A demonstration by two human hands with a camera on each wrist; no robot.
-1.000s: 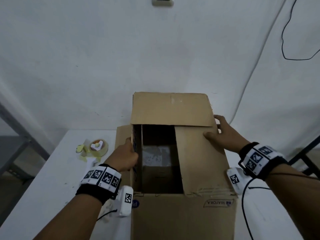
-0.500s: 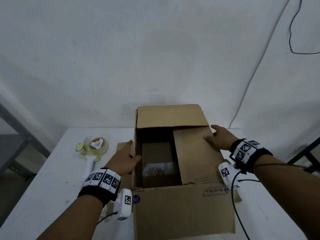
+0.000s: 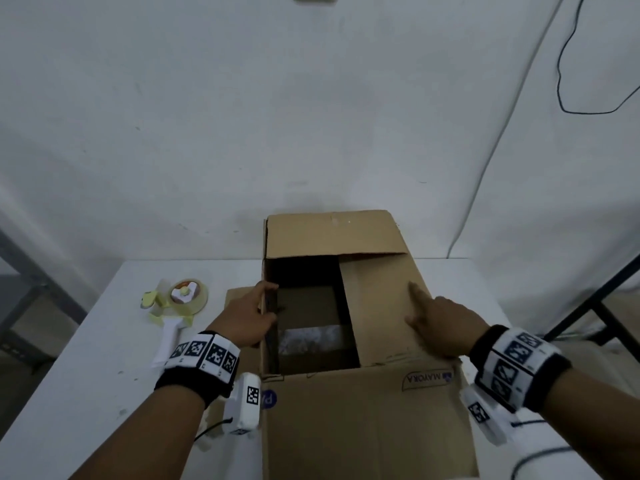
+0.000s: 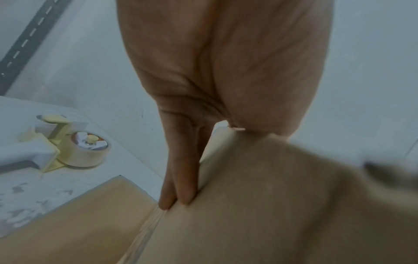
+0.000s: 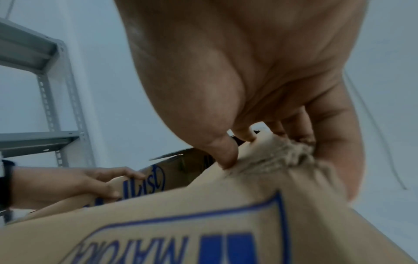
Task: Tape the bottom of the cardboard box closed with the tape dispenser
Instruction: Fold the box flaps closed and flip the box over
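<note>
Hands [image 3: 242, 318] gripping cardboard box [image 3: 367, 420] flaps

A white table [image 3: 86, 375] carries everything. A cardboard box [image 3: 363, 420] stands on it, right of the middle, reaching from the near edge toward the far edge. One flap [image 3: 239, 296] of the box lies flat on the tabletop at its left side. Left of that flap, toward the far left of the table, a tape dispenser [image 3: 176, 306] lies on its side, white handle pointing near, its tape roll [image 4: 88, 151] on the far end. The tabletop has scuffed, worn patches.
</note>
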